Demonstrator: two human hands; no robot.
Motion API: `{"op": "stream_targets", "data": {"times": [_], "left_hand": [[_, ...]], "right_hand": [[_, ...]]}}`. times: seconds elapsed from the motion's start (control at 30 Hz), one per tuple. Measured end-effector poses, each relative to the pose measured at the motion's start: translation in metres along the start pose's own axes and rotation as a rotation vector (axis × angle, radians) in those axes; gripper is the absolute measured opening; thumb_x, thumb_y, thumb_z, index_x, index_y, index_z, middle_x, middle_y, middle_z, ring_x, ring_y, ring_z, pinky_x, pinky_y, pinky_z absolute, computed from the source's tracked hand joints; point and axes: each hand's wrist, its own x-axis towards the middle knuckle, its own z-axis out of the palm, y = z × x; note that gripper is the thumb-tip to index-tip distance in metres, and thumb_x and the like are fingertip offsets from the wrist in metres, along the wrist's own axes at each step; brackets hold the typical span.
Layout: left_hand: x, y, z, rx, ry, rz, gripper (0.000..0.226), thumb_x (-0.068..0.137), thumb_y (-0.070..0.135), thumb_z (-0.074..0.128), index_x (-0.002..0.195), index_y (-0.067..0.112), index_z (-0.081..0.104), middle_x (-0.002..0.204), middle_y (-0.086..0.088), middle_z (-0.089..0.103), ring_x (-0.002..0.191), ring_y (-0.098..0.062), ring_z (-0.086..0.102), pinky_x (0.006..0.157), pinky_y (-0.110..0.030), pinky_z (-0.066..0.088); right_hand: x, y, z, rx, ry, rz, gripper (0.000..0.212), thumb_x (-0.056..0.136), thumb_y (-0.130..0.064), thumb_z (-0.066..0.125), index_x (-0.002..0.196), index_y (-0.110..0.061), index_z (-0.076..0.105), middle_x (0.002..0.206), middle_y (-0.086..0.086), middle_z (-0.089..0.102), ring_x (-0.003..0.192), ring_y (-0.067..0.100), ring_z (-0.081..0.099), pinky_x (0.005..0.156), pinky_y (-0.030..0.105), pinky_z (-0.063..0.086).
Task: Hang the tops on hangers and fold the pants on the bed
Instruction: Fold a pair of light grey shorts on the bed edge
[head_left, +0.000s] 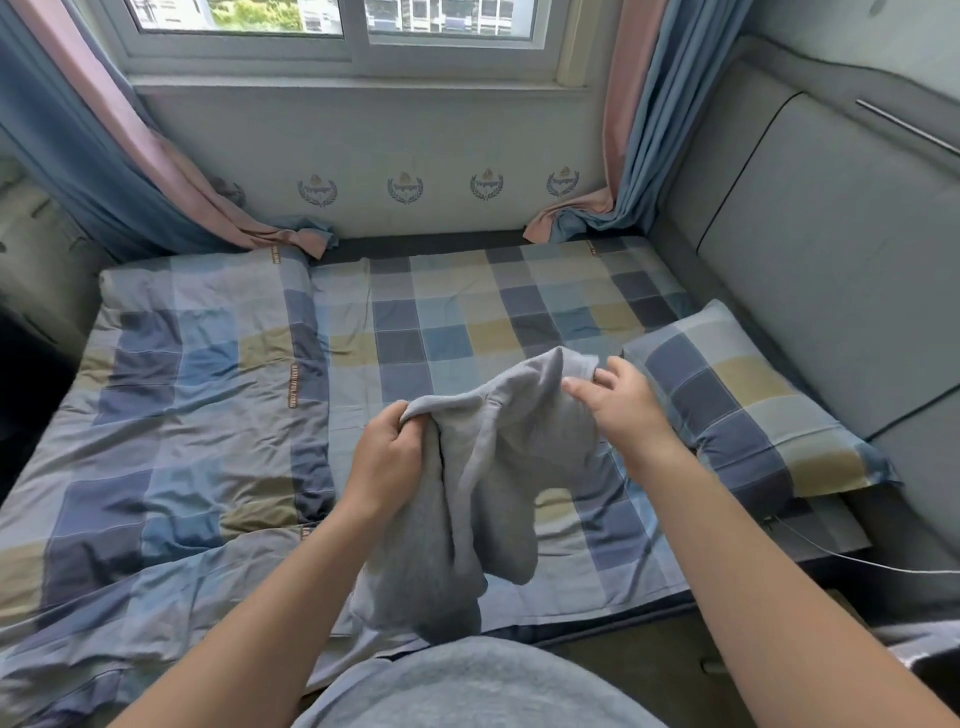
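- Gray garment (511, 457): held up in the air over the near edge of the bed (457, 312), bunched, with its lower folds hanging toward the person's lap. Cannot tell whether it is a top or pants.
- Left hand (387, 449): fingers clenched round a gathered fold at the garment's upper left.
- Right hand (626, 408): thumb and fingertips pinch the garment's upper right edge, other fingers loosely spread. Slight blur here.
- The cloth sags between the two hands.
- Bed has a checked sheet in blue, gray and tan.
- Quilt (182, 415): same check, spread over the left half and rumpled.
- Pillow (737, 405): same check, flat on the right, just beside the right hand.
- Headboard (831, 234): gray and padded, along the right side.
- White cable (857, 564): trails off the bed's right near corner.
- Window (332, 31) beyond the bed, with blue-and-pink curtains (104, 156) at both sides, their ends resting on the mattress.
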Motion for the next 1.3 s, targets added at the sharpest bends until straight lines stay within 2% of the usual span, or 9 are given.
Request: {"op": "stream_targets", "data": {"times": [0.1, 0.23, 0.33, 0.4, 0.57, 0.63, 0.87, 1.17, 1.3], "left_hand": [[0.004, 0.012, 0.001, -0.096, 0.043, -0.064, 0.028, 0.104, 0.022, 0.048, 0.089, 0.012, 0.069, 0.082, -0.003, 0.068, 0.071, -0.006, 0.058, 0.065, -0.021, 0.047], [0.010, 0.029, 0.002, -0.286, 0.074, -0.163, 0.028, 0.102, 0.019, 0.048, 0.092, 0.019, 0.074, 0.092, 0.000, 0.073, 0.087, -0.010, 0.065, 0.076, -0.027, 0.052], [0.015, 0.041, 0.000, -0.434, 0.077, -0.229, 0.028, 0.104, 0.019, 0.047, 0.098, 0.019, 0.075, 0.091, -0.002, 0.077, 0.090, -0.013, 0.071, 0.070, -0.027, 0.056], [0.018, 0.050, -0.001, -0.564, 0.037, -0.271, 0.027, 0.105, 0.021, 0.047, 0.097, 0.015, 0.073, 0.087, -0.007, 0.078, 0.085, -0.019, 0.075, 0.061, -0.028, 0.057], [0.020, 0.061, 0.001, -0.688, -0.019, -0.287, 0.024, 0.106, 0.024, 0.048, 0.102, 0.011, 0.067, 0.087, -0.006, 0.077, 0.079, -0.016, 0.076, 0.060, -0.031, 0.058], [0.021, 0.062, -0.002, -0.701, -0.065, -0.273, 0.025, 0.107, 0.024, 0.046, 0.110, 0.007, 0.064, 0.091, -0.011, 0.077, 0.084, -0.025, 0.076, 0.062, -0.034, 0.059], [0.017, 0.048, -0.010, -0.396, -0.244, -0.161, 0.027, 0.098, 0.036, 0.061, 0.115, 0.016, 0.067, 0.111, -0.002, 0.076, 0.106, -0.025, 0.071, 0.088, -0.040, 0.057], [0.001, -0.016, -0.010, 0.041, -0.648, -0.056, 0.091, 0.065, 0.052, 0.086, 0.144, 0.045, 0.040, 0.144, 0.019, 0.050, 0.135, 0.005, 0.043, 0.108, -0.026, 0.037], [0.008, -0.019, 0.000, 0.264, -0.600, 0.060, 0.084, 0.068, 0.045, 0.082, 0.140, 0.047, 0.041, 0.134, 0.013, 0.057, 0.128, -0.014, 0.052, 0.107, -0.045, 0.043]], "right_hand": [[-0.008, 0.011, 0.006, -0.231, -0.009, -0.018, 0.072, 0.093, -0.031, 0.070, 0.153, -0.016, 0.034, 0.154, 0.002, 0.042, 0.140, 0.023, 0.042, 0.109, 0.037, 0.038], [-0.030, 0.020, 0.026, -0.214, -0.344, -0.101, 0.057, 0.089, -0.039, 0.073, 0.139, -0.024, 0.050, 0.136, -0.007, 0.055, 0.128, 0.016, 0.053, 0.100, 0.032, 0.047], [-0.046, 0.034, 0.046, -0.248, -0.525, -0.115, 0.095, 0.071, -0.060, 0.079, 0.150, -0.031, 0.034, 0.140, -0.015, 0.045, 0.127, 0.003, 0.047, 0.096, 0.018, 0.044], [-0.052, 0.045, 0.061, -0.283, -0.529, -0.108, 0.110, 0.064, -0.059, 0.082, 0.154, -0.033, 0.025, 0.147, -0.012, 0.041, 0.135, 0.009, 0.042, 0.105, 0.030, 0.045], [-0.042, 0.053, 0.065, -0.370, -0.288, -0.234, 0.021, 0.091, -0.036, 0.067, 0.107, -0.024, 0.061, 0.093, 0.001, 0.067, 0.089, 0.023, 0.062, 0.074, 0.039, 0.051], [-0.034, 0.050, 0.059, -0.403, -0.291, -0.260, 0.014, 0.097, -0.033, 0.061, 0.100, -0.020, 0.062, 0.086, 0.003, 0.068, 0.082, 0.025, 0.063, 0.071, 0.042, 0.051], [-0.010, 0.027, 0.049, 0.050, -0.163, -0.129, 0.010, 0.097, -0.013, 0.065, 0.105, -0.018, 0.069, 0.099, 0.004, 0.074, 0.094, 0.014, 0.069, 0.079, 0.033, 0.057], [-0.015, -0.003, 0.033, 0.459, -0.205, 0.054, 0.014, 0.097, -0.018, 0.064, 0.103, -0.008, 0.071, 0.088, 0.014, 0.071, 0.084, 0.025, 0.067, 0.079, 0.041, 0.059], [-0.019, -0.015, 0.030, 0.656, -0.299, 0.120, 0.019, 0.089, -0.022, 0.066, 0.102, -0.008, 0.068, 0.079, 0.007, 0.066, 0.072, 0.016, 0.067, 0.067, 0.029, 0.059]]}}
